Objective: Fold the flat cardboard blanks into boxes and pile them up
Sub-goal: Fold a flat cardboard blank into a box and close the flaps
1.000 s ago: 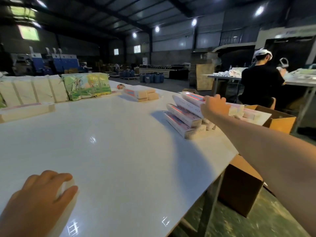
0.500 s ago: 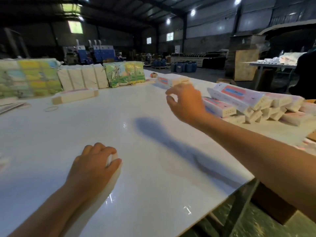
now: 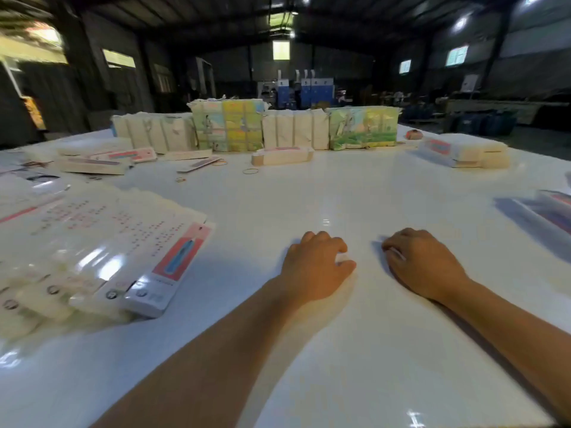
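White table (image 3: 370,193) — open ahead of both hands (blanks (image 3: 102,242) crowd left).

The right hand (image 3: 425,264) is no longer out at the pile of folded boxes; it now rests on the desk (image 3: 340,196) beside the left hand (image 3: 315,267). The view has swung left, bringing the fanned flat blanks (image 3: 102,242) into sight.

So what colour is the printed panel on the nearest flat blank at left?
Red-pink with a blue shape, on the flat blank; head view.
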A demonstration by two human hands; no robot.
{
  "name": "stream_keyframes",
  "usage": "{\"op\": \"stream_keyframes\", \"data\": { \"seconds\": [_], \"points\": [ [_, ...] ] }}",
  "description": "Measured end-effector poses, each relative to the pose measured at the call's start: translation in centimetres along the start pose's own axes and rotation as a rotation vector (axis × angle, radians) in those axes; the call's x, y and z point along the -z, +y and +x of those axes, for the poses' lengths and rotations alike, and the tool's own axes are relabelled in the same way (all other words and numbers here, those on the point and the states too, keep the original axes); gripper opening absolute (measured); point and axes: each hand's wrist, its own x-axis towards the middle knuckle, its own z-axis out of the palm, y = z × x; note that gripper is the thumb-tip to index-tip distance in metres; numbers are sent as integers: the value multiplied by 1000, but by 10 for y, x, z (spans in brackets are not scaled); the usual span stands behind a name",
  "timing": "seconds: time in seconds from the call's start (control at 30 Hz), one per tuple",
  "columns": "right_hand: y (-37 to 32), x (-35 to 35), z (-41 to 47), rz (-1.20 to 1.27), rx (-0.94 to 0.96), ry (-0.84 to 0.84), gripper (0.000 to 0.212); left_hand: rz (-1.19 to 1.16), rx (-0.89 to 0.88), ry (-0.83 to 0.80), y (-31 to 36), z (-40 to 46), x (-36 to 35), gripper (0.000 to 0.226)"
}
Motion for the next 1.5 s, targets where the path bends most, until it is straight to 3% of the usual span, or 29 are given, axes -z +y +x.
{"op": "stream_keyframes", "data": {
  "seconds": [0.13,0.27,0.33,0.43,0.5,0.7,0.77,0.9,1.03,1.17,1.5],
  "points": [
    [0,4,-4,118,72,21,31,-147,245,51,-34,4,38,35],
    [-1,3,-4,144,74,97,34,92,543,92,-96,-7,88,35],
    [7,0,0,146,73,88,27,254,695,46,-126,-21,102,50],
    [21,-10,6,129,83,80,38,363,830,-30,-153,-40,109,77],
    [27,-12,7,117,90,84,36,298,869,-42,-157,-39,110,82],
    [13,-1,-6,87,16,96,28,61,986,-84,-152,-34,117,66],
    [13,0,-8,96,12,102,31,108,971,12,-148,-31,117,55],
    [8,7,-12,105,10,105,42,76,785,181,-124,-11,111,10],
    [7,7,-12,28,-25,89,33,-82,511,236,-69,15,82,19],
    [5,8,-8,-8,-53,55,25,-266,331,180,-9,30,42,20],
    [5,3,-5,-38,-52,51,31,-121,177,113,-1,23,-5,18]
  ]
}}
